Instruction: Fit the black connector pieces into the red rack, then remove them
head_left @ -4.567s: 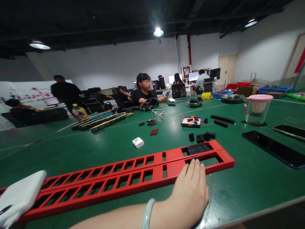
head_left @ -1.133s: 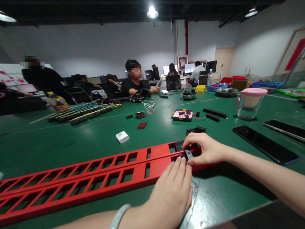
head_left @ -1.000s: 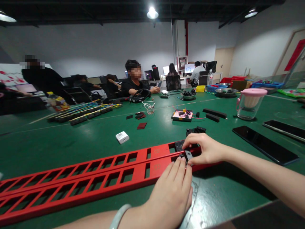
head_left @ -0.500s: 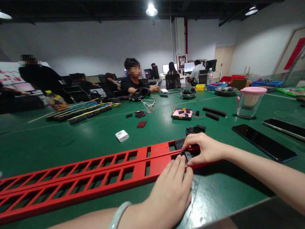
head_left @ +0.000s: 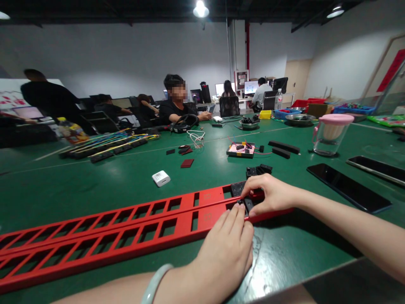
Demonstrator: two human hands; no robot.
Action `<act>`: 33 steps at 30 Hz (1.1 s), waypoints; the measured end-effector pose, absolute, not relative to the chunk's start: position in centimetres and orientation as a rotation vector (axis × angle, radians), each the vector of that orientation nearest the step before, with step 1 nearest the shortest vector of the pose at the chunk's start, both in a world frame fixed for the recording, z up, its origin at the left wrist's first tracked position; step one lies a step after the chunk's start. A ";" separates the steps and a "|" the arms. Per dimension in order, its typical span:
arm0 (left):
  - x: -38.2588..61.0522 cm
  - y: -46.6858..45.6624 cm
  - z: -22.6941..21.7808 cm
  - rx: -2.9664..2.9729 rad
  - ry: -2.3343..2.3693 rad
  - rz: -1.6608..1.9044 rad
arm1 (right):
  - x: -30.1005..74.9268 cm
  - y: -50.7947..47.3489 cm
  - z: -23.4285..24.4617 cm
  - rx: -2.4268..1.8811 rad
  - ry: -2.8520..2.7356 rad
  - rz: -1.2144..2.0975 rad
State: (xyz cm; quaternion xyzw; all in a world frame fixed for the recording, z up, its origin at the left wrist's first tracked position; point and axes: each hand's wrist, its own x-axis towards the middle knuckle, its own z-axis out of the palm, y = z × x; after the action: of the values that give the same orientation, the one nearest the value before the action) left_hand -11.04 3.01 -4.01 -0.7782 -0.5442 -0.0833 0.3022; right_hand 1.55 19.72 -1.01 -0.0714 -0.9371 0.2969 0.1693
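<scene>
Two long red slotted frames (head_left: 133,223) lie side by side across the green table. My left hand (head_left: 226,253) rests flat on the near frame's right end, fingers stretched out together. My right hand (head_left: 268,195) is curled over the right end of the frames, pinching a small black part (head_left: 247,204) down into a slot of the near frame. Black parts (head_left: 236,188) sit in a slot of the far frame just beyond my fingers. A few loose black parts (head_left: 258,170) lie on the table behind the frames.
A white adapter (head_left: 161,178), red pads (head_left: 187,163), a pink tray of wired parts (head_left: 239,150), black bars (head_left: 284,149), a pink-lidded cup (head_left: 331,134) and two dark phones (head_left: 348,187) lie around. People sit at the table's far side (head_left: 177,107).
My right hand came in from the right and took a black part to the near frame's end slot; in the last second it pressed the part lower. My left hand stayed put.
</scene>
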 end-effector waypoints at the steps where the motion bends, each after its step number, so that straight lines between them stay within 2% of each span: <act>1: -11.0 3.0 -4.0 -2.064 -1.442 -0.217 | 1.6 19.7 -1.0 -0.202 -2.671 0.834; 14: -11.1 3.1 -4.1 -2.077 -1.453 -0.203 | 1.6 19.8 -1.3 -0.115 -2.671 0.750; 24: -11.1 3.1 -4.1 -2.088 -1.470 -0.184 | 1.7 20.4 -1.2 0.178 -2.683 0.515; 33: -11.1 3.0 -4.2 -2.091 -1.497 -0.167 | 2.0 19.9 -1.0 0.197 -2.722 0.436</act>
State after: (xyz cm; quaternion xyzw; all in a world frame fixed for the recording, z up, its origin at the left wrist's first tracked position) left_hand -11.06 3.05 -4.25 -0.7793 -0.5580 -0.0622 0.2782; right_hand 2.05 19.92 -0.95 0.0698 -0.9673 0.1551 0.1880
